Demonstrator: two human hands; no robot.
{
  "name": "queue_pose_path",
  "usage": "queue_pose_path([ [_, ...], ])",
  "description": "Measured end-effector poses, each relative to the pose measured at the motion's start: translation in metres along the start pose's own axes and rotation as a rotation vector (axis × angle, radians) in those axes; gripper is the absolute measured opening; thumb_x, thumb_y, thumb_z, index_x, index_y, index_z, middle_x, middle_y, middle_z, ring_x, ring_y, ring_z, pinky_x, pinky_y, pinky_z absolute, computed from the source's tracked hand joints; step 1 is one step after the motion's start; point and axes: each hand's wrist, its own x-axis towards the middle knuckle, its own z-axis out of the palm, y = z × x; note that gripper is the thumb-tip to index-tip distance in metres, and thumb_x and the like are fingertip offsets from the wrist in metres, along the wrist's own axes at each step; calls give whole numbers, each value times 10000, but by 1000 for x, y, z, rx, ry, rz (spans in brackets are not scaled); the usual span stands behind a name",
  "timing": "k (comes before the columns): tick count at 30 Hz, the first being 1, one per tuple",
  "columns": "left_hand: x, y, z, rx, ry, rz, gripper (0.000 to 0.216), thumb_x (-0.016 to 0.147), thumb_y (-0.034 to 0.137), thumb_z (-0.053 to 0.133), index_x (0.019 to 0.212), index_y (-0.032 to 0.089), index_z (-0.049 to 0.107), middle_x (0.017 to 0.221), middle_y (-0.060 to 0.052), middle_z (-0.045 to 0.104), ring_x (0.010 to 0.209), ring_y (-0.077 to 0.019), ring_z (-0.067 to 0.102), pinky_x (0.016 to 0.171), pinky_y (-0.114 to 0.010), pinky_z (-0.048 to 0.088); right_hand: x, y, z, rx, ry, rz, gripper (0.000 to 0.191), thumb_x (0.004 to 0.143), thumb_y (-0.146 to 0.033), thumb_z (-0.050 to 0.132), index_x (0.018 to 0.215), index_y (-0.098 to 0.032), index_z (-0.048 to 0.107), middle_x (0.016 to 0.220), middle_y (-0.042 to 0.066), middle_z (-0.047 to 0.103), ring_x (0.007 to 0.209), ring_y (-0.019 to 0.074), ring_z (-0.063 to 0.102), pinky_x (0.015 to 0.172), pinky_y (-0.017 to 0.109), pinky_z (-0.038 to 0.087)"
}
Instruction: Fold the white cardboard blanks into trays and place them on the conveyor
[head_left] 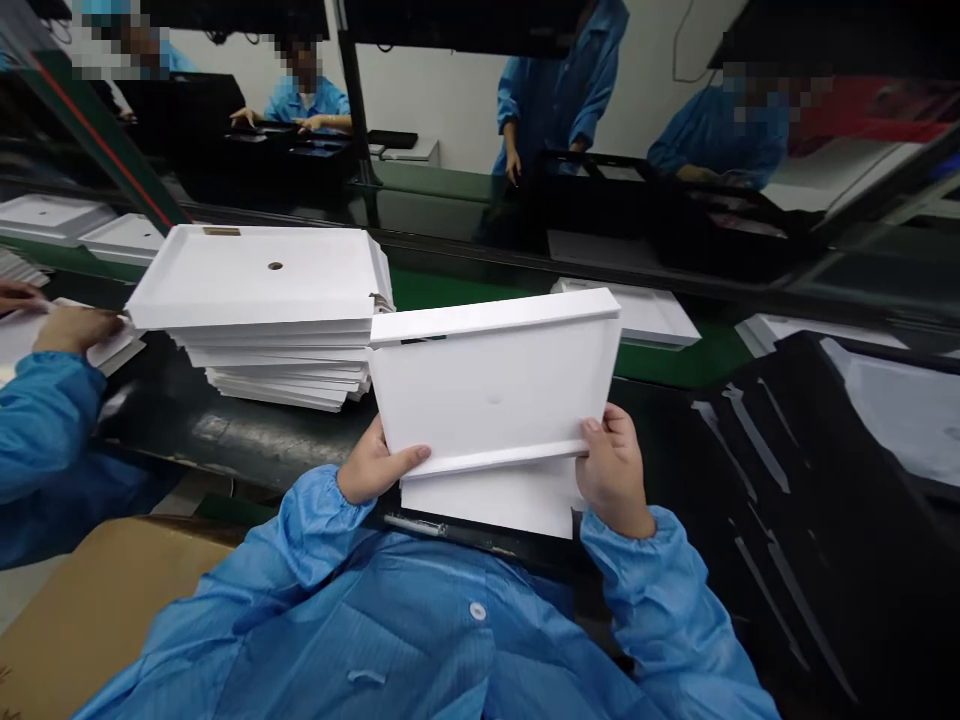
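From here I see the left hand point(379, 467) and right hand point(613, 470) grasping a white cardboard tray point(491, 375), centre frame; a tray stack point(259, 285) stands upper left.

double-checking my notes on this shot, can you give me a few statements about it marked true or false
1. The left hand and right hand hold one white tray. True.
2. The top of the stack has a small hole. True.
3. The stack stands to the right of the white tray. False: it stands to its left.
4. A co-worker's sleeve at the left edge is blue. True.
5. The right hand is empty. False: it grips the white tray near its lower right corner.
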Motion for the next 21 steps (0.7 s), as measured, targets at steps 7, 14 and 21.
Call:
queue_pose_path([
  [7, -12, 43, -43, -218, 204, 56, 582, 596, 295, 924, 1098, 200, 644, 1011, -79, 764, 884, -264, 736, 785, -401, 633, -22, -15, -2, 106, -275, -87, 352, 905, -525, 583, 1158, -281, 593, 954, 43, 673, 767, 188, 658, 659, 343, 552],
  [14, 10, 143, -116, -284, 446, 375, 638, 661, 263, 819, 1254, 165, 607, 1143, -88, 745, 1163, -325, 656, 1024, -460, 561, -19, 4, -13, -545, -404, -379, 229, 953, -405, 565, 1039, -237, 694, 1058, 98, 717, 996, 261, 669, 843, 430, 554],
  [21, 50, 206, -197, 32, 473, 104, 357, 879, 249, 572, 1188, 71, 595, 1001, -46, 747, 1087, -258, 655, 1034, -491, 536, -19, 39, -9, -883, -580, -484, 312, 954, -447, 530, 1042, -228, 734, 1082, 104, 703, 1026, 292, 639, 909, 490, 532],
])
